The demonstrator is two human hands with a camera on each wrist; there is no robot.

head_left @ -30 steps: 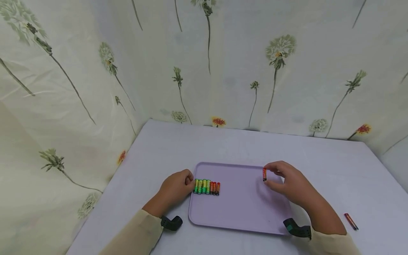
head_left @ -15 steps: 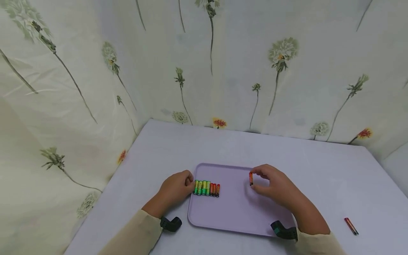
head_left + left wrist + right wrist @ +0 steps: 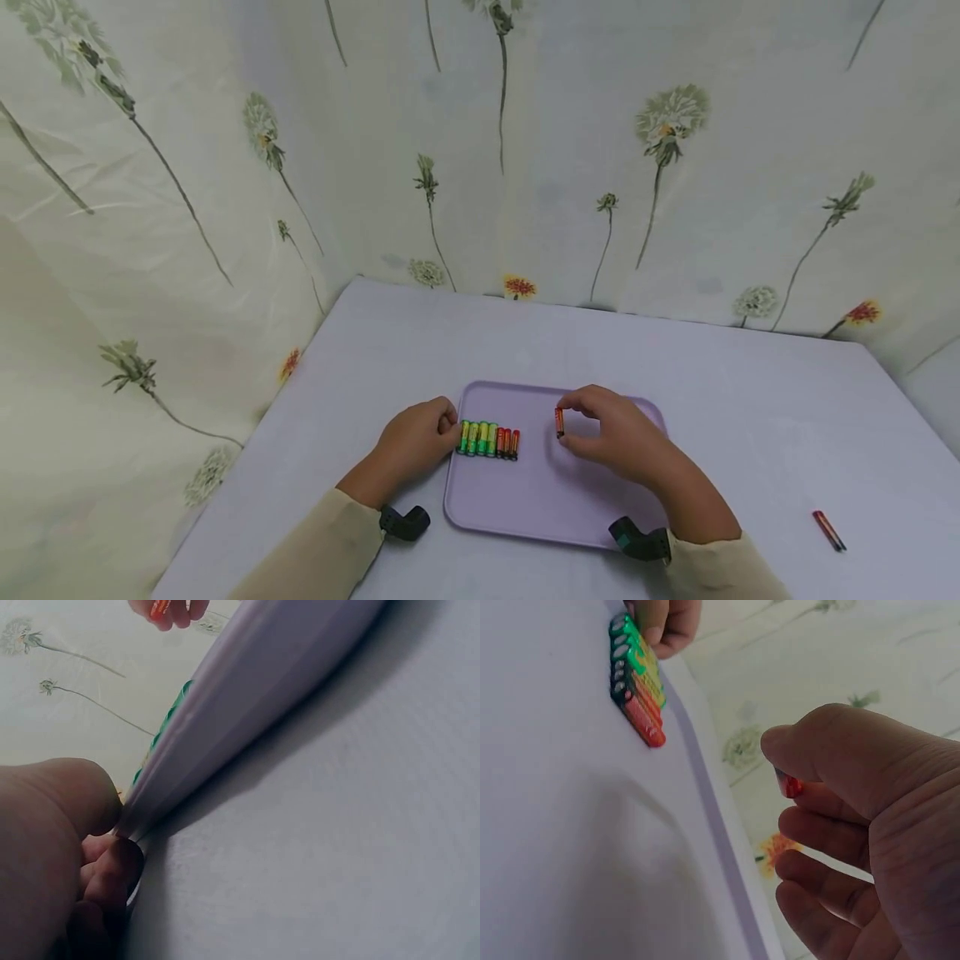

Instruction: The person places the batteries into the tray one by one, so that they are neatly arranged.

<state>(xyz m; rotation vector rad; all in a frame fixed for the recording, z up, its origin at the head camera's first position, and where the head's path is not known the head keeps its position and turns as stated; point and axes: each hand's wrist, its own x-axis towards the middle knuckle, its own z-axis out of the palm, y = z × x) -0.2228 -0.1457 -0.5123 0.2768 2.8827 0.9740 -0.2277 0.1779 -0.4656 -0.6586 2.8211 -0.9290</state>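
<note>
A red-and-black battery is pinched upright between the thumb and fingertips of my right hand, held above the middle of the lilac tray. My left hand grips the tray's left rim; in the left wrist view the thumb lies on top and curled fingers sit below the edge. Beside that hand, several green-and-yellow batteries lie side by side in a row on the tray. Three slimmer red batteries continue the row to the right. In the right wrist view, the thumb hides most of the held battery.
Another red battery lies on the white-covered table, off to the right of the tray. A flower-printed curtain stands behind the table and along its left side.
My right hand has moved left across the tray with the battery, coming nearer the row. The left hand stays at the tray's rim, and the row looks the same.
</note>
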